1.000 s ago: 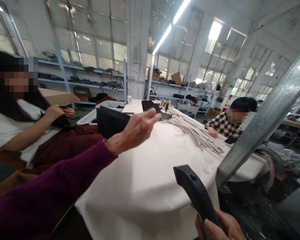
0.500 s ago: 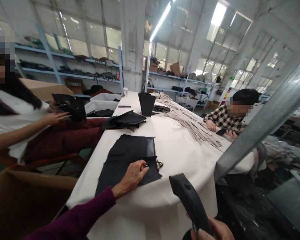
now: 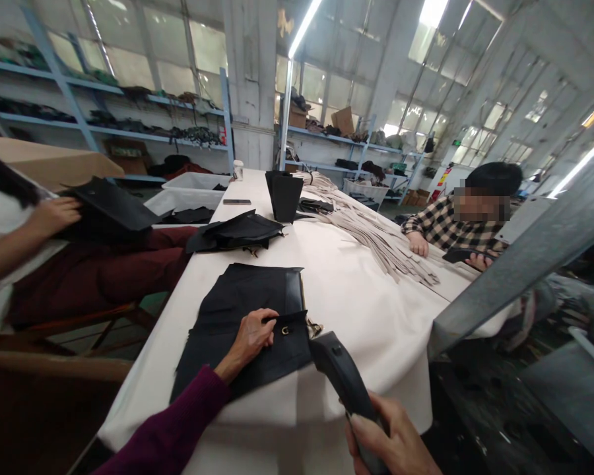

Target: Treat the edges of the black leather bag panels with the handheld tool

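My left hand [image 3: 250, 343], fingers bent and close together, rests on a black bag panel [image 3: 290, 353] and appears to pinch it near its upper edge. Just right of those fingers, a small gold-coloured metal ring [image 3: 286, 330] shows on the panel. Beneath lies another black panel [image 3: 242, 287] with a smooth strip at its right side. My right hand [image 3: 389, 439] is wrapped around a curved black hand-held tool [image 3: 344, 369]; its exact kind is unclear. The tool's broad head is at the panel's right edge, close to metal fittings [image 3: 315, 327]. Whether they touch I cannot tell.
Farther along the white-covered table [image 3: 361, 316] are stacked black pieces [image 3: 237, 232], an upright black piece [image 3: 284, 196], and pale strips [image 3: 371, 237]. A metal post [image 3: 515, 264] slants at right. Two other people sit at the sides, handling black items.
My left hand has shifted left, off the metal ring. The black tool in my right hand has moved left and up to the panel's edge. The left co-worker's black piece is now spread out.
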`<state>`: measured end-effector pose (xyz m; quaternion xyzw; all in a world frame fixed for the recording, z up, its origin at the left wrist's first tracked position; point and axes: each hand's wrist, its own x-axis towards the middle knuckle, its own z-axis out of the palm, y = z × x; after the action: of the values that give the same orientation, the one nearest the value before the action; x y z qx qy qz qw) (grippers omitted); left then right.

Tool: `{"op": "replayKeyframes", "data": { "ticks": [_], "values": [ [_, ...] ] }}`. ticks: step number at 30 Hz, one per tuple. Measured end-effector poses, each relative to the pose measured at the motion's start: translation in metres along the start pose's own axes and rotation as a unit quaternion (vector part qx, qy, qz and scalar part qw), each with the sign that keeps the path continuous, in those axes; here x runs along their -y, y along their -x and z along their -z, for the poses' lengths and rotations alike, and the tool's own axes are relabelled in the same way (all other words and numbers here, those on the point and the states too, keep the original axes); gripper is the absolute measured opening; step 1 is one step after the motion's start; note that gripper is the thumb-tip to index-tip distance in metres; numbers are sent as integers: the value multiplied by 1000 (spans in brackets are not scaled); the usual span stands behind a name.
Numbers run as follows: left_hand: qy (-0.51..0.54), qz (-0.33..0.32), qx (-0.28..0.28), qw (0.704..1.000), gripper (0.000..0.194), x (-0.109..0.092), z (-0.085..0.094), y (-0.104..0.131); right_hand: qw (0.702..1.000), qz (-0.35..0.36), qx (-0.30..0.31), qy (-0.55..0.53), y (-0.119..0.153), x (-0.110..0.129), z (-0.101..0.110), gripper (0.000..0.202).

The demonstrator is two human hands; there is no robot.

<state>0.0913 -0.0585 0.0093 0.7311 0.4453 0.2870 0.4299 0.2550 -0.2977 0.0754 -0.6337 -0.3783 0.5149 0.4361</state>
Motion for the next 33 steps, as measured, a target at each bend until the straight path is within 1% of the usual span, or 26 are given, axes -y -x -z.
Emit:
{"op": "replayKeyframes", "data": {
  "ticks": [2, 4, 8, 12, 16, 19, 21, 26, 28, 29, 31, 33],
  "values": [
    [19, 10, 5, 1000, 33, 2, 0, -1, 998, 12, 53, -16, -18, 2, -1, 41],
    [32, 14, 8, 999, 32, 5, 0, -2, 997, 21, 75, -20, -35, 2, -2, 39],
    [54, 10, 11, 998, 28, 9, -2, -5, 997, 27, 70, -27, -60, 3, -6, 36],
    [64, 18, 14, 998, 27, 9, -2, -6, 996, 48, 64, -41, -75, 13, -4, 34],
    [64, 31, 17, 997, 27, 6, -1, -6, 996, 64, 46, -41, -79, 28, 10, 33],
    [62, 37, 18, 997, 25, 7, -1, -7, 996, 65, 38, -42, -75, 33, 18, 32],
    [67, 35, 14, 997, 24, 7, -2, -7, 996, 62, 44, -42, -70, 30, 17, 33],
    [84, 28, 24, 996, 24, 5, -1, -6, 994, 28, 102, -31, -69, 14, 2, 35],
    [62, 27, 30, 997, 23, 4, 1, -4, 995, 20, 92, -37, -73, 12, -3, 34],
    [33, 18, 25, 999, 22, 4, 1, -3, 996, 23, 82, -39, -76, 12, -4, 33],
    [-61, -27, -7, 998, 18, 5, 1, 1, 996, 31, 68, -38, -78, 17, -3, 33],
    [-160, -86, -48, 982, 12, 7, 1, 4, 997, 41, 53, -33, -76, 23, 1, 34]
  ]
}}
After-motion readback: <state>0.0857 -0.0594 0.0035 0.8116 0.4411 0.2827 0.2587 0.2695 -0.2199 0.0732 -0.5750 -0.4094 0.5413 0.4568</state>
